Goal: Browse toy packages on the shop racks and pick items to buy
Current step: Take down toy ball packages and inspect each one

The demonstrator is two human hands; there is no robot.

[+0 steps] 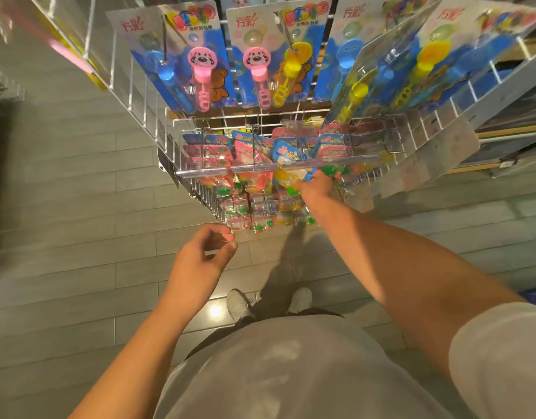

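Toy packs (262, 176) hang in rows on a wire rack (145, 116), one of them met by the right hand.
Nearest, the left hand (203, 255) hovers below the rack, its grip loosely curled on nothing. Farther out, the right hand (316, 184) reaches a blue-carded pack (290, 155) on the middle hooks; whether it grasps it I cannot tell. Beyond hang bubble-wand cards (197, 55).
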